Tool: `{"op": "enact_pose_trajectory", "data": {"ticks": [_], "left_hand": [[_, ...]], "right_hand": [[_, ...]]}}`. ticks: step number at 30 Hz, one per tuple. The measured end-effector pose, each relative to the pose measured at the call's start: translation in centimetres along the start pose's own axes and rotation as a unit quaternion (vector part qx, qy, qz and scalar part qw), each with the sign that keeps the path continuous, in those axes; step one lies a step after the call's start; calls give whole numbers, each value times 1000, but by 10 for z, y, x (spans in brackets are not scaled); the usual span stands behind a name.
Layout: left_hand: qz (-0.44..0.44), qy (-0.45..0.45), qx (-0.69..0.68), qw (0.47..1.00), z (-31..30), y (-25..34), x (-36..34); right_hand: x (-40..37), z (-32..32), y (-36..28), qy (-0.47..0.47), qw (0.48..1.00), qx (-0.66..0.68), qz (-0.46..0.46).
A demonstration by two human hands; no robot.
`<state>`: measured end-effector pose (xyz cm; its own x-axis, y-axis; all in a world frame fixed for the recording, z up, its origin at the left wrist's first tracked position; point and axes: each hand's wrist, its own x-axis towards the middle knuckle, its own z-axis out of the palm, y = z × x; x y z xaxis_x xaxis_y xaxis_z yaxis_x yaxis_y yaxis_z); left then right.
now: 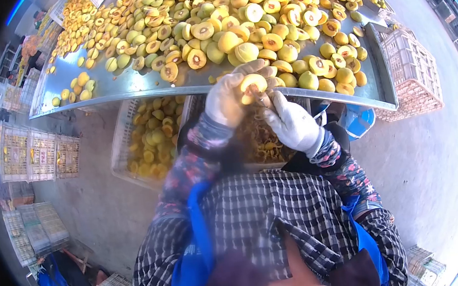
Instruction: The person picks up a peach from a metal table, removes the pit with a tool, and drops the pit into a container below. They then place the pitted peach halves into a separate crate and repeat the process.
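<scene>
In front of my chest my gloved left hand is closed around a halved yellow peach, cut face and brown-red centre showing. Close on its right, my gloved right hand is closed on a small dark tool, whose tip meets the peach half; its exact kind is hard to make out. Both hands are just over the near edge of a metal table, heaped with many peach halves, some cut side up. Beneath the hands a container holds brown pits and scraps.
A white crate of peach halves stands below the table edge on the left. Stacked crates are further left, with more crates at right. A blue bucket sits under the table's right side. Other people are in the background.
</scene>
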<state>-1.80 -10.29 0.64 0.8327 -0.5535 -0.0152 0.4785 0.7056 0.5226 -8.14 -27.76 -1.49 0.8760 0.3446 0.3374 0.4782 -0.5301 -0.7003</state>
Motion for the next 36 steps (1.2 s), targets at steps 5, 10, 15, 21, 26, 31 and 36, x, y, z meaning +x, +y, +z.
{"op": "enact_pose_trajectory", "data": {"ticks": [5, 10, 15, 21, 26, 31, 36], "left_hand": [[53, 153, 121, 979, -8, -19, 7], [138, 114, 166, 970, -9, -35, 1], [126, 89, 152, 976, 0, -35, -1], [16, 165, 14, 986, 12, -34, 5], [-52, 174, -9, 983, -1, -39, 14], [-37, 208, 70, 975, -7, -30, 2], [39, 248, 73, 965, -24, -19, -12]], "right_hand": [[2, -12, -19, -38, 995, -96, 9], [-11, 9, 1, -67, 988, 105, 88], [-7, -15, -24, -161, 739, 577, 308], [-18, -2, -5, -178, 579, 748, 272], [-21, -7, -25, -154, 708, 650, 228], [-47, -13, 10, -200, 887, 341, 240], [-75, 5, 47, -175, 972, -65, 142]]}}
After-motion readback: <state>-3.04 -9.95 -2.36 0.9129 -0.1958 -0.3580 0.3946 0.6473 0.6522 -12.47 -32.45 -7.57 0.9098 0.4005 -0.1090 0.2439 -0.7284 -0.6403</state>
